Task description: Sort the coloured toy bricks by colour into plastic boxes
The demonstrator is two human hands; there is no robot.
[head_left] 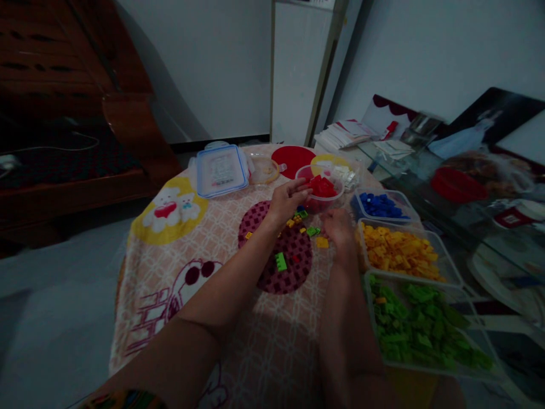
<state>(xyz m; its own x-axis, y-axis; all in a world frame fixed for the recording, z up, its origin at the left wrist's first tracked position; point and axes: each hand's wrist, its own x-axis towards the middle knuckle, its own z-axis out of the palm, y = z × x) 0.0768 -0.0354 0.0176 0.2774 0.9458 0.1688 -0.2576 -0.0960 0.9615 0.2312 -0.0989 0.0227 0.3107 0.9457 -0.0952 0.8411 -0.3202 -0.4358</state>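
Bare forearms (225,295) stretch forward: the left hand (287,200) has fingers apart at the far bowl (326,205) of red toy bricks (322,186); the right hand's (338,225) grip I cannot tell. These should be light, stiff, best pinched by opposite sides.

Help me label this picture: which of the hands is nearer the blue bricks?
The right. The right hand is just left of the blue bricks, slightly nearer the viewer; the left hand is farther left, at the bowl of red bricks.
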